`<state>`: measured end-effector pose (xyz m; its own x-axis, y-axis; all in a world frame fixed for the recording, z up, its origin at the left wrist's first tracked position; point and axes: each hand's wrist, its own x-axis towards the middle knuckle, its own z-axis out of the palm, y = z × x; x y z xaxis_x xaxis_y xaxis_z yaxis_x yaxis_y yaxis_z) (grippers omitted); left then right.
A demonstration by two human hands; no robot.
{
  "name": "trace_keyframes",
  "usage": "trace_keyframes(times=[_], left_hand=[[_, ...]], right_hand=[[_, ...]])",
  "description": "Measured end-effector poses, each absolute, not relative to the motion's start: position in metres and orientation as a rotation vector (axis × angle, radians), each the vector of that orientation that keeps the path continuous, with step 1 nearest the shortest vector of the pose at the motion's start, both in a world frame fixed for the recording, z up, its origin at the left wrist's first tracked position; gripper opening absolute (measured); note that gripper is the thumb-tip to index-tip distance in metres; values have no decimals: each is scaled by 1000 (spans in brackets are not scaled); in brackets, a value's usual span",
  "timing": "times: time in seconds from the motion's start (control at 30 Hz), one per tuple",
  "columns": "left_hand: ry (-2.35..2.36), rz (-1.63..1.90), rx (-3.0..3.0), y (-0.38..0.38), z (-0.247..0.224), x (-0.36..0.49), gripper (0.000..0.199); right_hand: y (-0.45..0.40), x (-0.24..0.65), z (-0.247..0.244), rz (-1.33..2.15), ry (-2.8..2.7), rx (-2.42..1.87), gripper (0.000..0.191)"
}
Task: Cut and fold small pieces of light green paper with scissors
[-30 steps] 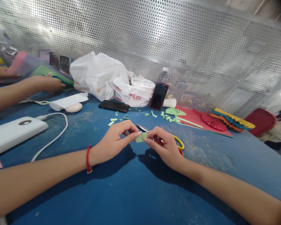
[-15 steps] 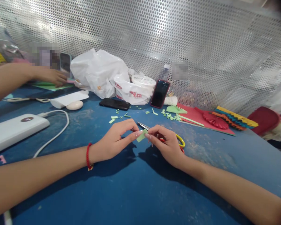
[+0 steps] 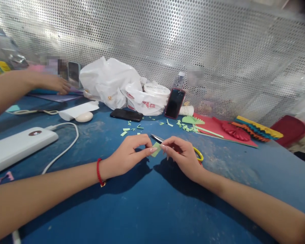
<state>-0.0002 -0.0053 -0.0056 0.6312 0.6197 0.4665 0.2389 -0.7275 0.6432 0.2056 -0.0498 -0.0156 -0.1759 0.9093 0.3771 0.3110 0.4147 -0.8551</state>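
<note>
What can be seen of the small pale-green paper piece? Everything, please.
The small pale-green paper piece looks thin, plain and matte, roughly four-sided, held at a slant. The left hand holds its left side, the right hand its upper right. It seems raised above the blue tabletop, in front of the yellow-handled metal scissors. The hands hide parts of its edges; its full outline and any folds can't be told.

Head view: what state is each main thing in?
Green paper: pinched by left hand and right hand
Scissors: partly hidden behind right hand
Red-edged phone: propped up, screen dark
Black phone: lying flat
White power bank: cable plugged in
Clear bottle: capped
Green scraps: scattered
</note>
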Motion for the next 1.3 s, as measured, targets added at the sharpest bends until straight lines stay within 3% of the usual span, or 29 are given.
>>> trace_keyframes(times=[0.37, 0.6, 0.73, 0.93, 1.07, 1.3], left_hand=[[629, 852, 2370, -6, -8, 0, 30], [501, 780, 2589, -6, -8, -4, 29], [324, 832, 2715, 1, 0, -10, 13], [222, 499, 2447, 16, -2, -15, 49], [222, 219, 2569, 17, -7, -14, 64], [302, 73, 2629, 7, -3, -13, 81]], right_hand=[[-42, 210, -16, 847, -1658, -1059, 14], [-53, 208, -18, 491, -1874, -989, 8], [-59, 209, -18, 207, -2037, -828, 10], [-63, 210, -18, -196, -2446, -377, 11], [-61, 209, -20, 9, -2530, -395, 13], [-59, 211, -20, 291, -2568, -401, 15]])
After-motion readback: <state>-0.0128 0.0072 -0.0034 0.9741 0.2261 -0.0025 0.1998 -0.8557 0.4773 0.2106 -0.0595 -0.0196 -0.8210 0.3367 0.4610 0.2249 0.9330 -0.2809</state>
